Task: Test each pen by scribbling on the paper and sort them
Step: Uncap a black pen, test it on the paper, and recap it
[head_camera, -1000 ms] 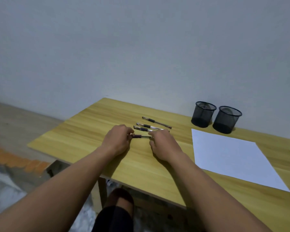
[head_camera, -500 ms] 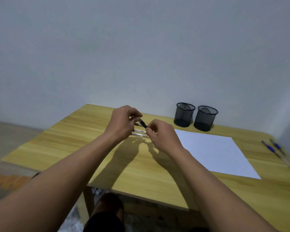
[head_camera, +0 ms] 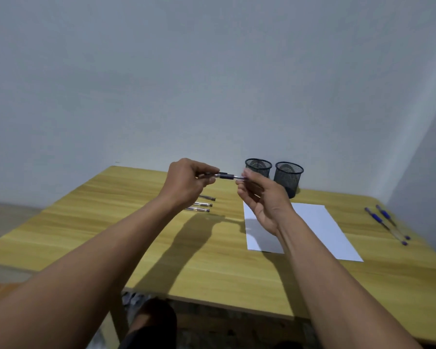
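Head view, left hand [head_camera: 186, 182] and right hand [head_camera: 259, 197] pinching one pen [head_camera: 227, 176] mid-frame, above wooden table [head_camera: 111, 222], paper [head_camera: 320, 222] lower right.

Pale wood-grain table top [head_camera: 212, 260], smooth with a soft sheen, across the lower frame. Matt white paper sheet [head_camera: 320, 227] at right; black wire-mesh metal cups [head_camera: 288, 178] behind. Clear glossy plastic pen barrels [head_camera: 202, 204] at centre.

Plain grey-white wall [head_camera: 212, 84] behind a light wooden table [head_camera: 212, 260] with yellow grain. A second wall [head_camera: 428, 159] meets it at right, forming a corner. Bare floor [head_camera: 5, 212] visible at left.
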The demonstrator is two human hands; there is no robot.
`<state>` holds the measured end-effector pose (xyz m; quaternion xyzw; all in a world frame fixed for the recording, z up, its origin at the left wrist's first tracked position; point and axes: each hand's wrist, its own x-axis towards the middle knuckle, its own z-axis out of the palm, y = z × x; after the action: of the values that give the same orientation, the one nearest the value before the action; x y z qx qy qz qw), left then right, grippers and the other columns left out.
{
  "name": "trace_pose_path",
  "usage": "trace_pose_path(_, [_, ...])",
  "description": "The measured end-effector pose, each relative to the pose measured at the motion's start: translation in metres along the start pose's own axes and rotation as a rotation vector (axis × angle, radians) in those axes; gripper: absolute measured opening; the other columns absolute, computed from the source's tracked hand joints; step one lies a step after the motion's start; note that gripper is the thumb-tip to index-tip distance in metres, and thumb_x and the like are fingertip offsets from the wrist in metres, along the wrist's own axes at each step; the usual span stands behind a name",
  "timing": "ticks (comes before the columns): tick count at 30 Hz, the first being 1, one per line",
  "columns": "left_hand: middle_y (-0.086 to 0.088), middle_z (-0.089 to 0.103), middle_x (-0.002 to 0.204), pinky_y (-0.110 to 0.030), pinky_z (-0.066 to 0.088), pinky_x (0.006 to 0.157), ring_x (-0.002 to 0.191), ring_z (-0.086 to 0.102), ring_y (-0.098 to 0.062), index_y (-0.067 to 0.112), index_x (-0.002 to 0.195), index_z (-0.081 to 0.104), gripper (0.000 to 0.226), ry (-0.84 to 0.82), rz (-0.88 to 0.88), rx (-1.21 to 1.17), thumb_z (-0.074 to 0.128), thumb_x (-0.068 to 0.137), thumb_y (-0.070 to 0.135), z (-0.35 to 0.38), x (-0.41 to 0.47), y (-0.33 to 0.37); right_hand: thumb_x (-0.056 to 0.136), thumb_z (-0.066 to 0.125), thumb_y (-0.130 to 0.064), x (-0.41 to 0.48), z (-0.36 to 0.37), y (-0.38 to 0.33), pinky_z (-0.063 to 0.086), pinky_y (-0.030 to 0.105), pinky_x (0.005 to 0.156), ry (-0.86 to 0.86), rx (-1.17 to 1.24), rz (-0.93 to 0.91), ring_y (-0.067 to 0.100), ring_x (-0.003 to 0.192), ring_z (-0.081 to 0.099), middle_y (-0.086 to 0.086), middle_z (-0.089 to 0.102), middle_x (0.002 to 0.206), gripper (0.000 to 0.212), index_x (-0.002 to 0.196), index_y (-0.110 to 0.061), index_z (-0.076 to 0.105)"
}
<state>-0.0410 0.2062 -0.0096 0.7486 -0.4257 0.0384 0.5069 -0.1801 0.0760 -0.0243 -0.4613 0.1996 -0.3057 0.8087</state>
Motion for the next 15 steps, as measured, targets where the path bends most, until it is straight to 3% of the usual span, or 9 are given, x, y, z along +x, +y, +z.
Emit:
trace_pose_path(4, [0.003, 0.075, 0.089, 0.000, 0.042, 0.068, 0.083, 0.066, 0.002, 0.016, 0.103, 0.078, 0.023, -0.054, 0.027, -0.010, 0.078, 0.081, 0.010, 0.004, 0.004, 0.008, 0.087, 0.076, -0.004, 0.000, -0.002, 0.005, 0.060, 0.020, 0.064, 0.028, 0.048, -0.059, 0.012, 0.065, 0.070, 0.011, 0.071, 0.076, 0.009, 0.093, 0.003, 0.073])
trace_pose_path(9, [0.007, 0.076, 0.086, -0.001, 0.042, 0.068, 0.080, 0.065, 0.009, 0.018, 0.098, 0.080, 0.018, -0.041, 0.102, -0.045, 0.080, 0.080, 0.014, 0.014, 0.006, 0.017, 0.089, 0.076, -0.006, 0.002, -0.002, 0.000, 0.059, 0.018, 0.062, 0.057, 0.039, -0.111, 0.011, 0.061, 0.068, 0.008, 0.070, 0.069, 0.011, 0.089, 0.004, 0.072])
trace_pose_path(12, [0.004, 0.075, 0.076, -0.014, 0.049, 0.058, 0.067, 0.068, -0.010, 0.020, 0.097, 0.080, 0.013, -0.056, 0.149, -0.007, 0.075, 0.086, 0.020, 0.018, 0.006, 0.017, 0.089, 0.075, -0.007, 0.005, -0.009, -0.008, 0.059, 0.018, 0.061, 0.058, 0.016, -0.118, 0.014, 0.062, 0.068, 0.011, 0.070, 0.071, 0.013, 0.091, 0.006, 0.072])
trace_pose_path(15, [-0.007, 0.072, 0.068, -0.035, 0.053, 0.062, 0.063, 0.066, -0.030, 0.021, 0.097, 0.079, 0.012, -0.085, 0.162, 0.023, 0.071, 0.089, 0.022, 0.025, 0.007, 0.014, 0.089, 0.075, -0.007, 0.006, -0.015, -0.010, 0.059, 0.018, 0.061, 0.060, -0.017, -0.118, 0.016, 0.065, 0.068, 0.012, 0.069, 0.073, 0.014, 0.093, 0.006, 0.072])
